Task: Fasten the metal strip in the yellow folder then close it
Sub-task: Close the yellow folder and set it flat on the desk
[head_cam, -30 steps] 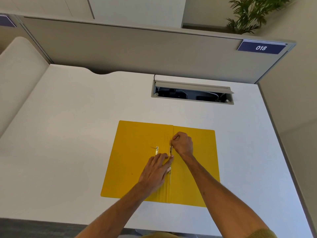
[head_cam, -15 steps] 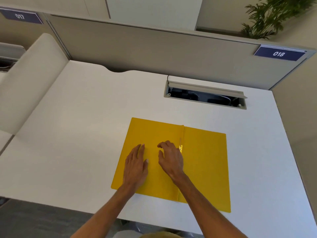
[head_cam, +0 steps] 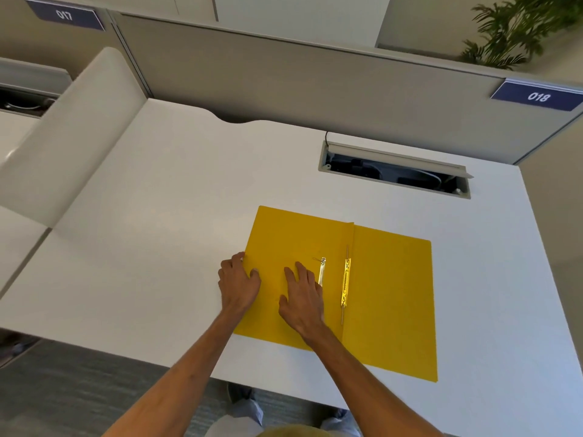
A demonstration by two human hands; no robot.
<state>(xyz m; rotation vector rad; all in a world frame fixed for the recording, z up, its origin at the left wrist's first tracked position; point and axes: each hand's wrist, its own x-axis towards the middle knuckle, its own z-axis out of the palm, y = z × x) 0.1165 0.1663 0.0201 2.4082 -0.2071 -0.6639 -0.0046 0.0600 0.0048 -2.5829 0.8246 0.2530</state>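
Observation:
The yellow folder (head_cam: 391,285) lies open and flat on the white desk (head_cam: 157,247). A gold metal fastener strip (head_cam: 346,282) runs along the spine crease. A second shiny metal piece (head_cam: 321,270) sits on the left flap, just right of my right hand. My left hand (head_cam: 238,283) grips the left flap's outer edge, thumb on top and fingers curled at the edge. My right hand (head_cam: 303,298) rests flat on the left flap, fingers spread.
An open cable tray slot (head_cam: 394,171) is set into the desk behind the folder. A grey partition (head_cam: 284,77) stands at the back with a label "018". A rounded white divider (head_cam: 63,146) rises at the left. The desk's front edge is close below the folder.
My left hand slid from the flap's middle to its outer left edge and took hold of it. My right hand shifted slightly left, uncovering the metal piece. The camera view moved.

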